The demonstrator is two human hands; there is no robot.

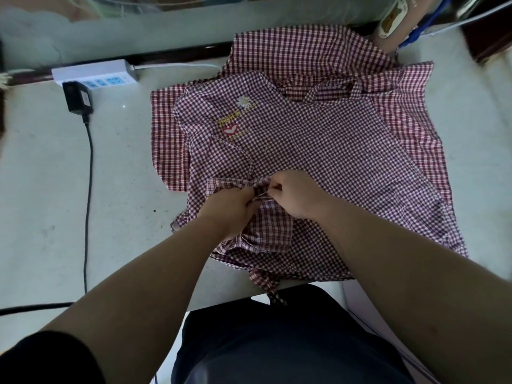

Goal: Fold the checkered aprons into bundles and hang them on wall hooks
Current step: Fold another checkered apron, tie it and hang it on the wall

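Observation:
A purple-and-white checkered apron [318, 151] with a daisy and a red heart print lies spread on the pale counter [41, 189]. Under it lies a redder checkered apron [313, 48], showing at the back and along both sides. My left hand [232, 209] and my right hand [293, 194] meet near the top apron's lower left part. Both pinch a thin gathered strap [238, 182] of that apron between their fingertips. A strap end [273, 289] hangs over the counter's front edge.
A white power strip [94, 74] lies at the back left, with a black adapter [77, 98] plugged in and its cable [88, 189] running toward the front edge. A bottle with a bear label [390, 20] and blue cords stand at the back right.

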